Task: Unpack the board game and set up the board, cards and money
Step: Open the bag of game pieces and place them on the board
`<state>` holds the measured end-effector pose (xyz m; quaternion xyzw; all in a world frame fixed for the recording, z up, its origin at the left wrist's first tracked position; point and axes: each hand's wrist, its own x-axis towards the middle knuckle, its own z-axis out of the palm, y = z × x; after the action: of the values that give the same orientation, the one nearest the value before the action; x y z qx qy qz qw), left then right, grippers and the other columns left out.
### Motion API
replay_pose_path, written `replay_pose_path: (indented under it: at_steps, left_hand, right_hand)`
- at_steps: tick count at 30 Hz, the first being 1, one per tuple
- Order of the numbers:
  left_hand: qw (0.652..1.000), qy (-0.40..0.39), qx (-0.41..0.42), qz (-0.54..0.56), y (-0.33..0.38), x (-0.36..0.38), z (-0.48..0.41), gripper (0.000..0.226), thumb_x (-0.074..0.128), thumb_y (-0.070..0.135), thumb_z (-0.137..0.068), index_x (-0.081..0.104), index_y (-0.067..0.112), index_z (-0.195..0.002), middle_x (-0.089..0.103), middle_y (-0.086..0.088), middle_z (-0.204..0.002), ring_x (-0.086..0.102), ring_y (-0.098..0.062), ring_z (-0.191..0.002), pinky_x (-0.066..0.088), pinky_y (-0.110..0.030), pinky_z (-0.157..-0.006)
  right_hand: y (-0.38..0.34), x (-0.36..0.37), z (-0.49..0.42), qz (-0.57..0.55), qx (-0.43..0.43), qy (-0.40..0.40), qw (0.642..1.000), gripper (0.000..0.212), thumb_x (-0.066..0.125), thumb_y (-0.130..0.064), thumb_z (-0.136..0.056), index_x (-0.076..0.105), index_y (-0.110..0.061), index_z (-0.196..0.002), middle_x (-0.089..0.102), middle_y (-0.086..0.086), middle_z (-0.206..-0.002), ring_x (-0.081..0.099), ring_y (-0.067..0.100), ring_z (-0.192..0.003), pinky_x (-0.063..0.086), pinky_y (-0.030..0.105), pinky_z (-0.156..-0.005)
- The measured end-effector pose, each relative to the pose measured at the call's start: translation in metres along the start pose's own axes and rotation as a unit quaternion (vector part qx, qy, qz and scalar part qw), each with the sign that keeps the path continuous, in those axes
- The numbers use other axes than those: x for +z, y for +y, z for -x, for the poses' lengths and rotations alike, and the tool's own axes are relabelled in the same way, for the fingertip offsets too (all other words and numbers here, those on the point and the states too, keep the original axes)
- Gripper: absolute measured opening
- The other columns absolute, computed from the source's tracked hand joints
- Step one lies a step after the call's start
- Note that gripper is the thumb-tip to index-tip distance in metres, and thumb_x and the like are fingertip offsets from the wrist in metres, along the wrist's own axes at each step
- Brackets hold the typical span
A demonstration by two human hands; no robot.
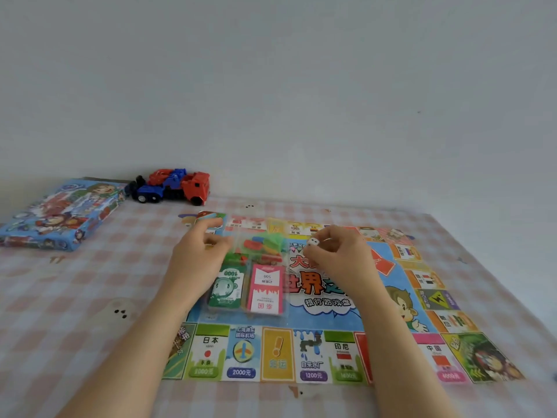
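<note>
The colourful game board point(328, 354) lies unfolded on the checked cloth. On its left half rests a clear plastic bag point(256, 285) holding a green stack of 1000 money notes point(226, 289), a pink stack of cards point(265, 289) and small coloured plastic pieces point(265, 244). My left hand point(199, 254) pinches the bag's top left edge. My right hand point(337, 254) hovers over the board's middle and pinches a white die point(313, 241) between its fingertips.
The blue game box point(57, 214) lies at the far left of the table. A red and blue toy truck point(171, 186) stands behind it against the white wall. Pink and white checked cloth point(90, 297) covers the table around the board.
</note>
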<state>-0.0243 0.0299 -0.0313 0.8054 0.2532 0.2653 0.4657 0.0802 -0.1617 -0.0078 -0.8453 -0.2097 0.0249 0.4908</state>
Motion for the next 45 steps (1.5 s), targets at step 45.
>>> replay_pose_path:
  at_steps: [45]
  left_hand:
    - [0.997,0.04,0.022,-0.061,0.002,-0.003,0.002,0.04,0.059,0.021,-0.09,0.055,0.026,-0.13,0.063,0.007,-0.112,0.058,-0.003,-0.085,0.048,-0.021,-0.063]
  right_hand:
    - [0.01,-0.014,-0.002,0.123,-0.045,-0.085,0.988,0.036,0.078,-0.039,-0.074,0.07,-0.028,-0.108,0.065,-0.009,-0.1,0.058,0.006,-0.092,0.042,0.014,-0.067]
